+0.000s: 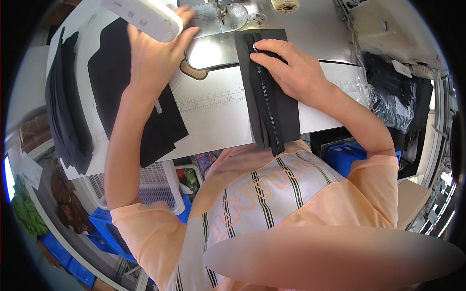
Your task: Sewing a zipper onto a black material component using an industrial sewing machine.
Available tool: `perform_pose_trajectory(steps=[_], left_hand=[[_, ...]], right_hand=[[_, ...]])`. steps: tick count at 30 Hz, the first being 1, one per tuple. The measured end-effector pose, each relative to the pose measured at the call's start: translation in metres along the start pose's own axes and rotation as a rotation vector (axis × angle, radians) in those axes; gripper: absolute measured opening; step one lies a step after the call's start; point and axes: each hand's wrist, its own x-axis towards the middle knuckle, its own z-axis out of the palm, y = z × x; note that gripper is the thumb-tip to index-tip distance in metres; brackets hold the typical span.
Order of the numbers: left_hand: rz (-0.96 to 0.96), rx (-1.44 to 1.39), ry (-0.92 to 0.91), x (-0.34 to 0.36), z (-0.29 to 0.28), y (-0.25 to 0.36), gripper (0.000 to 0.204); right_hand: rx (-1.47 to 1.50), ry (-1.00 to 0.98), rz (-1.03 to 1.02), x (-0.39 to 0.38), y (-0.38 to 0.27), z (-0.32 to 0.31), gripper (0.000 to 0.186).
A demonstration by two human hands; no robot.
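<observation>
A black fabric piece [291,109] with a metal-toothed zipper [266,97] running down it lies across the sewing machine's bed and the white table. My right hand [296,70] is closed at the zipper's far end, its fingertips against the small silver pull. To the left, my left hand [153,63] is raised with thumb and fingers apart, its fingertips smeared by motion. A white oblong device [145,18] covers part of that hand, and I see no cloth in it. Just beyond my fingers is the needle area [224,17] of the sewing machine.
Cut black panels [162,128] and a stack of black strips [68,111] lie on the left. Ruler markings [211,101] cross the white table. Below its edge stand a white plastic basket [162,182] and a blue bin [344,156]. Bagged dark fabric [395,106] sits at the right.
</observation>
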Motion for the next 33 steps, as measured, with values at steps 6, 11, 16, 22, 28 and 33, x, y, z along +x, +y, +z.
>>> perform_pose_trajectory(steps=[6, 11, 16, 22, 28, 33], left_hand=[[0.0, 0.18, -0.145, 0.014, 0.018, 0.021, 0.036], [-0.121, 0.177, -0.336, 0.038, 0.026, 0.001, 0.03], [-0.07, 0.398, -0.125, 0.027, 0.022, 0.021, 0.025], [0.166, 0.092, -0.059, -0.019, -0.003, 0.081, 0.029], [0.09, 0.111, -0.104, -0.024, -0.004, 0.084, 0.032], [0.082, 0.067, -0.006, -0.023, 0.002, 0.082, 0.028]], right_hand=[[-0.016, 0.012, -0.005, 0.001, 0.0, -0.003, 0.033], [-0.006, 0.01, -0.006, 0.002, -0.001, -0.003, 0.033], [-0.012, 0.02, -0.028, 0.002, 0.001, -0.004, 0.034], [-0.018, 0.015, -0.001, 0.004, -0.003, -0.004, 0.034], [-0.098, 0.035, -0.034, 0.019, -0.004, -0.002, 0.033], [-0.113, 0.098, -0.032, 0.017, -0.001, 0.004, 0.03]])
